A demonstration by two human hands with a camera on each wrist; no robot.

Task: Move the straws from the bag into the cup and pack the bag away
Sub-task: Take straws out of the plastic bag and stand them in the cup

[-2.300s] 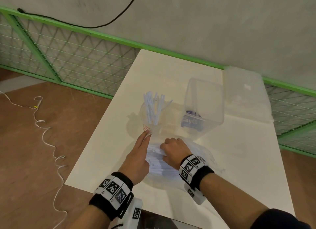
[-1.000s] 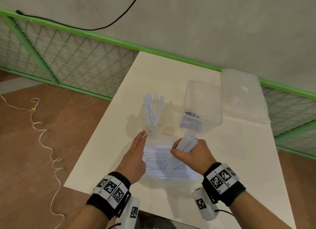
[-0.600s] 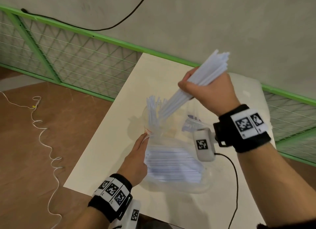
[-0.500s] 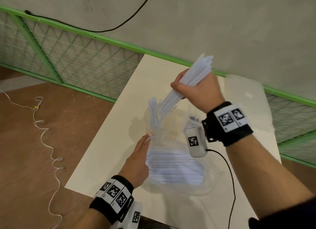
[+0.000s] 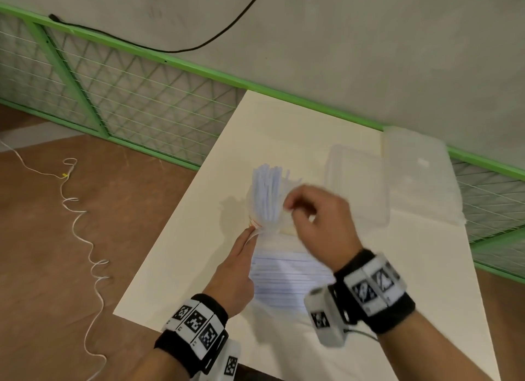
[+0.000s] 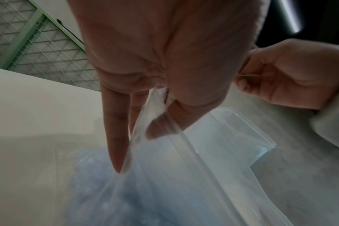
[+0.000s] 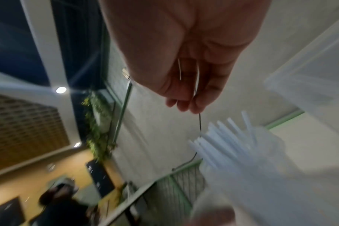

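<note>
A person's left hand is pinching the open mouth of the bag on the bench; the right hand, fingers loosely curled and seemingly empty, is hanging beside the cup of upright straws. Many straws are lying in the bag; the next reach calls for another handful.

The head view is evenly and softly lit from above; faint shadows are cast leftward on the table beside the cup. The right hand is smeared by motion blur, while straight rails are bowed toward the edges. The left wrist view is dim and bluish, with the left hand underexposed. The right wrist view is heavily blurred; ceiling lamps flare into starbursts.
</note>
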